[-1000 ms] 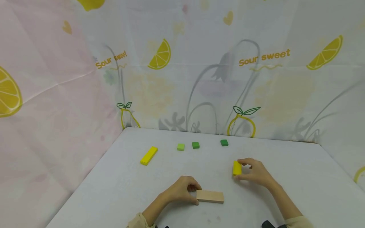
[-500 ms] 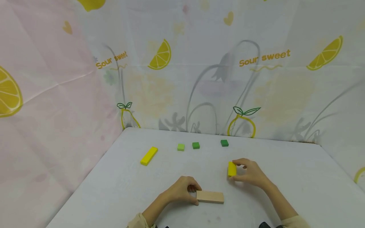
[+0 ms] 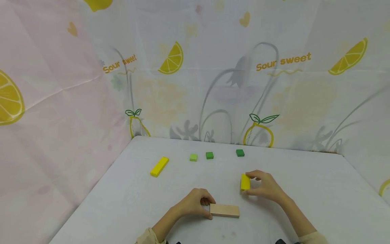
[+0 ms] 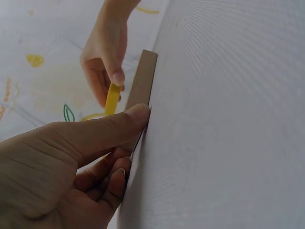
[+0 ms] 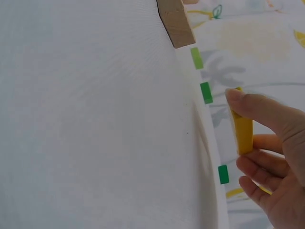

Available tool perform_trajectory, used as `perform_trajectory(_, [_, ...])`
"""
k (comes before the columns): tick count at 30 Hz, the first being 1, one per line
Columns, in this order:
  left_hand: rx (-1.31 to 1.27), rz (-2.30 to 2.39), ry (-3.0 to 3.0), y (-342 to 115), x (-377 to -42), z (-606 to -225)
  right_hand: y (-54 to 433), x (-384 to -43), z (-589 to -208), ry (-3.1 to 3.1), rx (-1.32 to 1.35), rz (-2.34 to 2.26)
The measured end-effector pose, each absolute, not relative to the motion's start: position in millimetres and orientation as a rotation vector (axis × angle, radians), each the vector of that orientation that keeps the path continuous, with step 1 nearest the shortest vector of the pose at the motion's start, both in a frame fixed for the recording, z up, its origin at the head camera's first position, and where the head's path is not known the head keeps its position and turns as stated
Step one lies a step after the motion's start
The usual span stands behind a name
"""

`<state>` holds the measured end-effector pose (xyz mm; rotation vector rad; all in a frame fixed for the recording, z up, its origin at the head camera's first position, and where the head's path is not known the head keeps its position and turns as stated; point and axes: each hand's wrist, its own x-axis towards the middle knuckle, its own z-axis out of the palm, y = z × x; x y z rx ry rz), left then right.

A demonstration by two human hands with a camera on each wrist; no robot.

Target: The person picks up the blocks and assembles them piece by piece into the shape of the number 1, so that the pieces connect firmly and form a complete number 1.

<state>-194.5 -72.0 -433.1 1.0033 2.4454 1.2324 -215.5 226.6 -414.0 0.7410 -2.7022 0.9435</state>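
Near the front of the white table, my left hand [image 3: 195, 203] holds the left end of a plain wooden block [image 3: 224, 210] between thumb and fingers; the left wrist view shows the thumb [image 4: 138, 114] on the block's edge. Farther back and to the right, my right hand [image 3: 265, 185] pinches a short yellow block [image 3: 245, 182] at its two ends. In the right wrist view this yellow block [image 5: 243, 129] appears raised off the table, thumb at one end and fingers at the other. A gap separates the two held blocks.
A long yellow block [image 3: 159, 166] lies at the back left of the table [image 3: 122, 203]. Along the back sit a light green block [image 3: 193, 157], a green block [image 3: 209, 155] and a dark green block [image 3: 240, 153]. A lemon-patterned cloth [image 3: 195, 84] hangs behind.
My right hand has moved left and slightly toward me with the yellow block, closer to the wooden block. The left hand and the wooden block stay put.
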Motion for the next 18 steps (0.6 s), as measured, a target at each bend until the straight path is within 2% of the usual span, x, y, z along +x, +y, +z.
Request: perform_trajectory(18, [0.960, 1.235, 2.439, -71.6, -192.6, -430.3, 220.4, -208.7, -411.8, -2.706, 0.774, 0.973])
